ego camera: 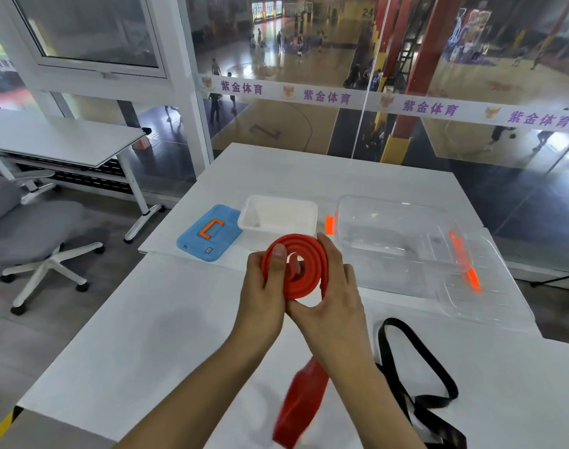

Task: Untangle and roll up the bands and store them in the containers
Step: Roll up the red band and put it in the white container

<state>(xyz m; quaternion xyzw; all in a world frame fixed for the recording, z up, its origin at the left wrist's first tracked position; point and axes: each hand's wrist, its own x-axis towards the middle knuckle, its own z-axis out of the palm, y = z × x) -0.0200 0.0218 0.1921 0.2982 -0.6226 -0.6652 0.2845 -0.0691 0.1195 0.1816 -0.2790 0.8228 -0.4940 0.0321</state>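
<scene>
A red band (309,254) is partly wound into a flat coil held up over the white table (130,335). My left hand (265,286) pinches the coil's left side, thumb on its face. My right hand (335,293) cups the coil's right and lower edge. The band's loose tail hangs down under my right wrist, blurred. A black band (416,354) lies in loose loops on the table at the right. A white container (278,218) stands open behind the coil. A clear container (390,241) with orange latches stands to its right.
A blue lid (208,233) with an orange handle lies left of the white container. A clear lid (480,283) with an orange clip rests by the clear container. An office chair (33,234) and another table stand to the left. A glass wall is beyond.
</scene>
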